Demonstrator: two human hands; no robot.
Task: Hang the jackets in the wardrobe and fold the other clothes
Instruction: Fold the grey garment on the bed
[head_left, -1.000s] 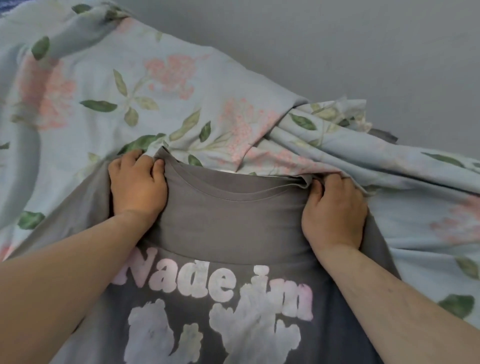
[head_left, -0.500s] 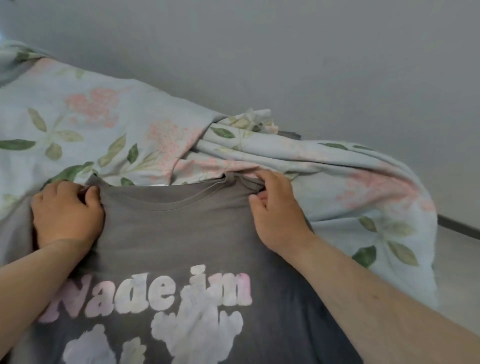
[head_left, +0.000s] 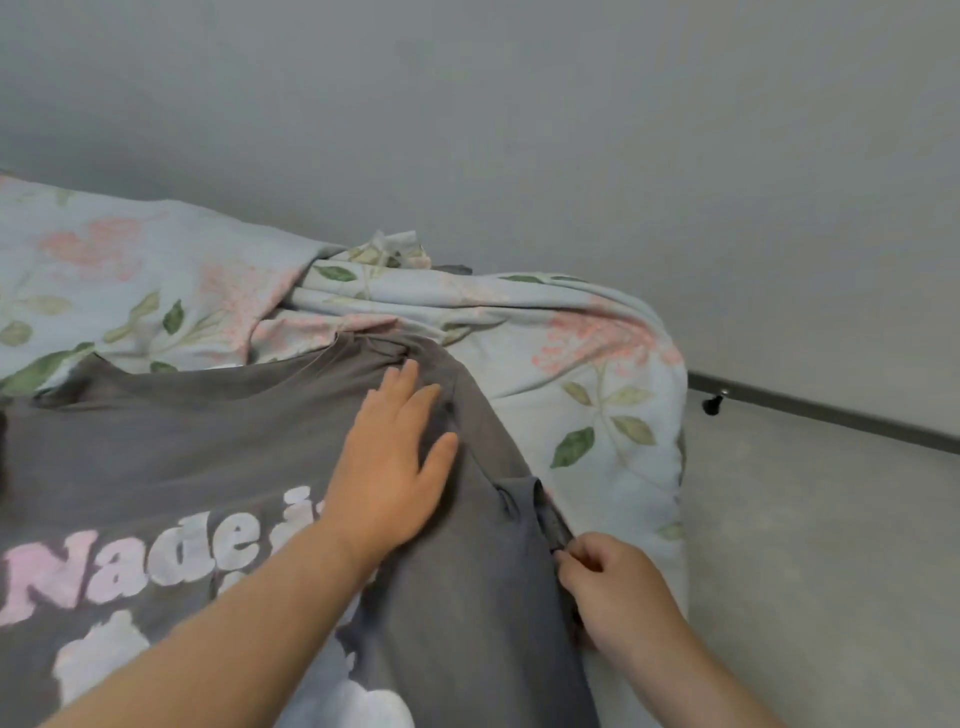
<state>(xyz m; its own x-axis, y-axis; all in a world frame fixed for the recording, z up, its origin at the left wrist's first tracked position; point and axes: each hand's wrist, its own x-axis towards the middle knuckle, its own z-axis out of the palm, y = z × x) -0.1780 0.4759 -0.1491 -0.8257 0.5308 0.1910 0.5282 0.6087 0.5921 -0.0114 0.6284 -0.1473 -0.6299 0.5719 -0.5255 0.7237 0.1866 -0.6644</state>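
A grey T-shirt (head_left: 208, 452) with pale pink and white lettering lies spread on the floral bedding. My left hand (head_left: 389, 462) lies flat on its right shoulder, fingers straight, pressing the cloth down. My right hand (head_left: 608, 582) pinches the edge of the right sleeve (head_left: 540, 504), which is bunched at the shirt's right side. The shirt's left side runs out of view.
The light blue floral duvet (head_left: 597, 374) covers the bed and is bunched behind the shirt's collar. The bed's right edge drops to a grey floor (head_left: 821, 545). A plain grey wall (head_left: 519, 130) stands behind, with a dark skirting strip (head_left: 831, 415).
My left hand let go of the left shoulder and crossed to lie flat on the right shoulder. My right hand left the collar and moved down to pinch the right sleeve. The view swung right.
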